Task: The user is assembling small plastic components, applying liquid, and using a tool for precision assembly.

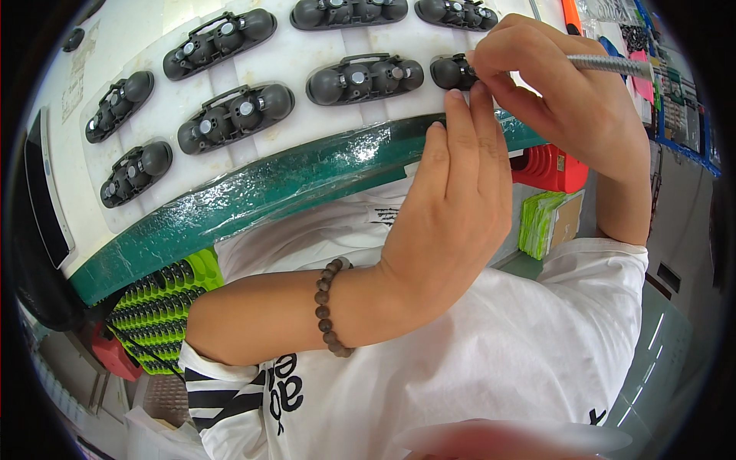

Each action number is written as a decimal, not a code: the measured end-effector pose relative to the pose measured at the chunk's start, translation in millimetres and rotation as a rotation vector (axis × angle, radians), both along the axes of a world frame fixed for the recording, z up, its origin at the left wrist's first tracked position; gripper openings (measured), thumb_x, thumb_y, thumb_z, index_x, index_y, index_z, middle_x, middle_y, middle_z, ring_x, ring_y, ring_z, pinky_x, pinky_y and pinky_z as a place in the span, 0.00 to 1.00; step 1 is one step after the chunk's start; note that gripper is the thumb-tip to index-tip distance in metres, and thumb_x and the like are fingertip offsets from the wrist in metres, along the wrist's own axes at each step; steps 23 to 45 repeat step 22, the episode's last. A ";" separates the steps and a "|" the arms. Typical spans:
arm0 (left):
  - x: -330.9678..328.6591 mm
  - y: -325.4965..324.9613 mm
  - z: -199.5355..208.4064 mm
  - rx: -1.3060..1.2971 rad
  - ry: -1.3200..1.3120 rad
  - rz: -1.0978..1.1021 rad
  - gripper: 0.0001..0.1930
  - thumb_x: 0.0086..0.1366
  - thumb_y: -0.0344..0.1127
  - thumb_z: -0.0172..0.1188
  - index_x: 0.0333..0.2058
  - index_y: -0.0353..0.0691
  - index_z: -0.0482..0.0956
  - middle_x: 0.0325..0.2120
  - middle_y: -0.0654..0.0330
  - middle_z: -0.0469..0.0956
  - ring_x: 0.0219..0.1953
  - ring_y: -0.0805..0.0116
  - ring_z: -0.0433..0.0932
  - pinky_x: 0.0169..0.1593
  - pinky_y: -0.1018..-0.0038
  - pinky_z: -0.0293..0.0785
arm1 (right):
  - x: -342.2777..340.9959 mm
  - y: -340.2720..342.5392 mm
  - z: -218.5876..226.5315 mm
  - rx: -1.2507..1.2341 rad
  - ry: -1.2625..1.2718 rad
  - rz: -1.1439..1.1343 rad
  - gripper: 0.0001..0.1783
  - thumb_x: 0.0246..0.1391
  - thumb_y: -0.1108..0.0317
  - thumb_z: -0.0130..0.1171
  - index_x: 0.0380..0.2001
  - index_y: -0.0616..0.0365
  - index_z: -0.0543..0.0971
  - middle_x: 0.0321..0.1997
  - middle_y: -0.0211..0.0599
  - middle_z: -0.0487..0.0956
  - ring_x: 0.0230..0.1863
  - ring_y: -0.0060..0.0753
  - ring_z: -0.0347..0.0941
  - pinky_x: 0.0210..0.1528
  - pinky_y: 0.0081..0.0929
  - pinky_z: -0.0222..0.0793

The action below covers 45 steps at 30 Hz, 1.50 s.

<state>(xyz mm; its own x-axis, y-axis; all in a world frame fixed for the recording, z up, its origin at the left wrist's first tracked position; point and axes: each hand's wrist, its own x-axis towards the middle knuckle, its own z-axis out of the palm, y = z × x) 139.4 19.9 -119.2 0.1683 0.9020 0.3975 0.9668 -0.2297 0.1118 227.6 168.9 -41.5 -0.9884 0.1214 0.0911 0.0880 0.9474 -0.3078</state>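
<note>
My right hand (560, 84) is closed around a slim tool with a ribbed silver handle (613, 64), its grip end sticking out to the right. The tool's tip is hidden behind my fingers, over a small dark grey moulded part with rounded ends (452, 70). My left hand (460, 169) lies with its fingers stretched out side by side, fingertips at the near edge of that same part, which is partly covered by both hands. Just left of it rests a similar dark grey part (364, 80) with shiny round silver inserts and a thin bar.
Several more such parts, like one (236, 119), stand in two rows on the white table (161, 192) with a green front edge (307, 172). Below it are a red bin (563, 169), green-edged sheets (539, 222) and a lime-green tray (203, 268) of small dark pieces.
</note>
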 end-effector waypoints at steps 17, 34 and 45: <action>1.1 -1.2 21.5 -0.112 0.451 0.023 0.23 0.57 0.33 0.53 0.50 0.26 0.76 0.52 0.46 0.74 0.49 0.55 0.69 0.52 0.71 0.64 | -26.5 -1.3 42.8 -0.012 -0.437 -0.068 0.08 0.51 0.74 0.59 0.34 0.67 0.75 0.29 0.40 0.77 0.23 0.32 0.75 0.21 0.22 0.67; -4.2 2.6 13.6 -0.023 0.447 0.000 0.21 0.55 0.33 0.54 0.46 0.28 0.79 0.48 0.49 0.76 0.43 0.61 0.69 0.47 0.74 0.64 | -13.1 0.7 32.1 0.040 -0.398 -0.059 0.08 0.53 0.71 0.57 0.34 0.65 0.75 0.29 0.40 0.77 0.24 0.33 0.75 0.22 0.22 0.68; -4.2 2.6 13.6 -0.023 0.447 0.000 0.21 0.55 0.33 0.54 0.46 0.28 0.79 0.48 0.49 0.76 0.43 0.61 0.69 0.47 0.74 0.64 | -13.1 0.7 32.1 0.040 -0.398 -0.059 0.08 0.53 0.71 0.57 0.34 0.65 0.75 0.29 0.40 0.77 0.24 0.33 0.75 0.22 0.22 0.68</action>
